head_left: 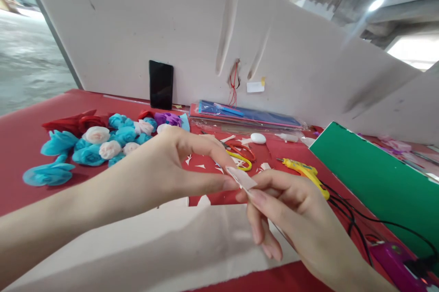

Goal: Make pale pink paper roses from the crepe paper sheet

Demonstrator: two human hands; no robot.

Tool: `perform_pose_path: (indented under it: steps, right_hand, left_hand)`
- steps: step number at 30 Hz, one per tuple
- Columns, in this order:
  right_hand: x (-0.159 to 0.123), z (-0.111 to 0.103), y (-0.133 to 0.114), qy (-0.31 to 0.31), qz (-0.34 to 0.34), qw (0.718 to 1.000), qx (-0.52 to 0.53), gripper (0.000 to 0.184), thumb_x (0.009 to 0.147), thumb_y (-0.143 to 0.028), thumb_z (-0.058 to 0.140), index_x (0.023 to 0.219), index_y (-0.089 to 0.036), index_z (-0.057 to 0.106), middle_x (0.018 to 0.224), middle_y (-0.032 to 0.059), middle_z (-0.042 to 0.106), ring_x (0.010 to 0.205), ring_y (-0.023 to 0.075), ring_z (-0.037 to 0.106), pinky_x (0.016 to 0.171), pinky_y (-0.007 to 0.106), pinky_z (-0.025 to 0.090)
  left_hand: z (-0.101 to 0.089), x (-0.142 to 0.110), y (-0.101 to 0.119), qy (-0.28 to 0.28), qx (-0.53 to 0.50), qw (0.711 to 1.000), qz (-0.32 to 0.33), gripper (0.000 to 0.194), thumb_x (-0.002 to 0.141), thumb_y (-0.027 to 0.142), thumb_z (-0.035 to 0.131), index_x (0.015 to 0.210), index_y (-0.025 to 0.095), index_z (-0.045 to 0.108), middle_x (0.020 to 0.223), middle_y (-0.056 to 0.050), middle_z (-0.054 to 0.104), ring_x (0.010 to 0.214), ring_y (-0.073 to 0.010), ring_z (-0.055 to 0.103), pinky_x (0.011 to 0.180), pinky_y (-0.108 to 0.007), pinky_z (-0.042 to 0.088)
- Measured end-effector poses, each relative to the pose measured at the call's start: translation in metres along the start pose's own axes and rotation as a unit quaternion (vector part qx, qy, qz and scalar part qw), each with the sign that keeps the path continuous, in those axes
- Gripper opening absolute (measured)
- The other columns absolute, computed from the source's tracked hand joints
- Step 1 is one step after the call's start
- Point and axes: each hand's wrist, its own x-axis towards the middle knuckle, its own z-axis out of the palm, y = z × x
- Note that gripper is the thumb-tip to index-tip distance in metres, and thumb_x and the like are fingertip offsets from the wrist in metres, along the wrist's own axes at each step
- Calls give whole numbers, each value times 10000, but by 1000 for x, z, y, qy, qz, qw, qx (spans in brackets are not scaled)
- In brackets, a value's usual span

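Observation:
Between the fingertips of both hands is a small pale pink paper piece (244, 177), folded or layered along one edge. My left hand (181, 164) comes in from the left and pinches its left end between thumb and forefinger. My right hand (291, 209) pinches the lower right end, its other fingers curled loosely below. A thin dark line shows under the right hand; I cannot tell what it is. Beneath both hands lies a long pale sheet (178, 246). Just beyond them are scissors (242, 160) with yellow and red handles, among scattered paper scraps (200, 166).
Blue, pink, red and purple fabric-like flowers (89, 154) cluster at left. A yellow glue gun (305, 171) with black cables lies right, beside a green board (370, 186) and a purple device (398, 264). A black phone (161, 85) leans on the back panel near wrapped sheets (254, 116).

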Motion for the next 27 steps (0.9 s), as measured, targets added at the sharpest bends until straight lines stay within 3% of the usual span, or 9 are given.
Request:
perform_pose_path:
  steps: [4,10,13,16,20,27]
  right_hand:
    - [0,1,0,0,-11,1000,6,139,909,-230,555,808,-184,640,559,-48,593,371,25,433,384,141,340]
    - [1,3,3,26,-32,999,-13,144,894,-236,555,783,-178,625,562,-38,594,381,30,458,406,148,375]
    - [1,6,4,66,-58,995,-55,43,822,-171,626,802,-188,660,576,-49,592,410,28,464,414,129,393]
    - [1,9,5,91,-80,987,-107,86,782,-114,653,777,-196,677,582,-58,589,440,21,477,430,108,396]
    - [0,8,6,101,-100,982,-122,123,868,-193,601,777,-200,684,580,-46,597,440,33,499,444,121,444]
    - [2,8,10,136,-120,970,-163,150,868,-227,610,735,-186,667,580,-36,604,381,39,499,376,137,421]
  left_hand:
    - [0,1,0,-40,12,999,-1,74,767,314,692,759,274,754,659,38,699,645,-153,630,452,-169,438]
    - [4,3,-8,-47,-24,998,46,67,813,294,669,788,310,729,687,79,666,588,-94,603,385,-86,426]
    - [8,1,-8,-35,-30,998,51,84,804,248,681,770,315,719,737,101,698,707,-87,647,534,-80,485]
    - [13,-1,-6,-19,-50,998,43,95,800,203,686,760,287,708,746,118,718,754,-62,649,728,-83,487]
    - [19,-3,-6,-38,-75,995,45,108,846,193,629,765,248,674,712,88,730,755,-92,669,738,-132,489]
    - [23,-3,-12,-30,-75,995,55,104,835,187,638,747,242,635,743,86,726,759,-107,673,747,-156,492]
